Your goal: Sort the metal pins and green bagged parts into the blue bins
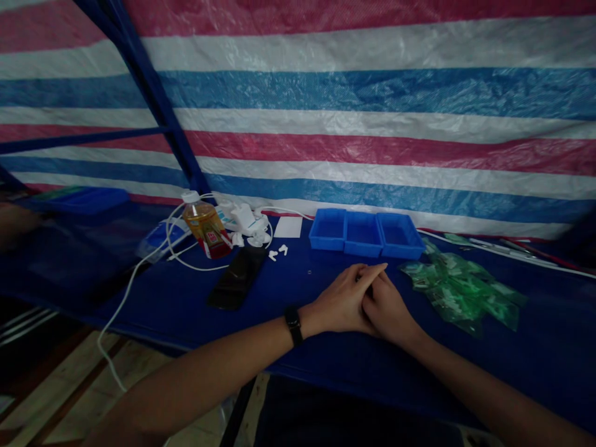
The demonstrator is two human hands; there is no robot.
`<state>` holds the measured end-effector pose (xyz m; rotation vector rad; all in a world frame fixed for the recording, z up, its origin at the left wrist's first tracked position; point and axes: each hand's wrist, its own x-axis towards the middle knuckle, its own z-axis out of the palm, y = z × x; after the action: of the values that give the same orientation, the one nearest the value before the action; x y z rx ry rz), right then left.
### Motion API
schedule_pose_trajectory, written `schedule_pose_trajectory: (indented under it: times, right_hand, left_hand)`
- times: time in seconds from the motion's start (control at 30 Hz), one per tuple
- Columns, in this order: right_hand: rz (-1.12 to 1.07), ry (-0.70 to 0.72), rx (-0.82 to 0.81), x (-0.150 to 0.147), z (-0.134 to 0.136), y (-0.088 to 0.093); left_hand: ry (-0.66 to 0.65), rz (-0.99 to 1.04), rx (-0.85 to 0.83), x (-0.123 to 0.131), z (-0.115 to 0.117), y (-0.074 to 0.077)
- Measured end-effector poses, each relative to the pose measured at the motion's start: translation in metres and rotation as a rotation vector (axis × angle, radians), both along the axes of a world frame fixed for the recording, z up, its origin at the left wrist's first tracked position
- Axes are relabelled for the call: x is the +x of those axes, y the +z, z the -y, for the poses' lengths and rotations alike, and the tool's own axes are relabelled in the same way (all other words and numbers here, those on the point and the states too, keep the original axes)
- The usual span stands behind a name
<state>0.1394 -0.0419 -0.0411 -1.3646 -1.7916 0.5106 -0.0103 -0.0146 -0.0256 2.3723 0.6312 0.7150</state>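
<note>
My left hand (347,301), with a black band on its wrist, rests on the blue table (288,310) near the front edge. Its fingers meet my right hand (388,310), and the two are pressed together with the fingers bent. A small dark spot shows between the fingers; I cannot make out whether it is an object. Just beyond my hands stand three joined blue bins (363,234). Green plastic packets (465,288) lie in a heap to the right of my right hand. A tiny ring (309,272) lies left of the hands.
On the left are a black phone (238,277), a bottle of amber liquid (207,230), crumpled white tissues (249,222), two earbuds (278,252), a white card (288,226) and a white cable (135,273). Another person's hand (16,225) is at the far left, near a blue tray (95,200).
</note>
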Motion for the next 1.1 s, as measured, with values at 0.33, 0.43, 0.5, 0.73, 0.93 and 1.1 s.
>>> schedule_pose_trajectory:
  times: [0.33, 0.43, 0.5, 0.73, 0.93, 1.1]
  right_hand:
    - [-0.825, -0.155, -0.197, -0.004, -0.015, 0.006]
    - [-0.819, -0.108, -0.202, -0.001, -0.023, 0.006]
    - [-0.76, -0.079, -0.196, 0.004, -0.025, 0.007]
    - [-0.753, -0.03, -0.325, 0.031, -0.018, 0.032]
    - [-0.541, 0.025, -0.351, 0.059, -0.011, 0.063]
    - [-0.192, -0.192, -0.042, 0.1, -0.014, 0.074]
  left_hand:
    - [0.064, -0.043, 0.047, 0.009, 0.002, -0.004]
    - [0.095, -0.07, 0.076, 0.011, 0.001, -0.008]
    - [0.101, -0.08, 0.099, 0.012, 0.002, -0.009]
    - [0.071, -0.096, 0.089, 0.01, 0.003, -0.002]
    - [0.002, -0.132, 0.055, 0.002, 0.0, 0.004]
    - [-0.019, -0.132, 0.1, -0.003, 0.0, 0.014]
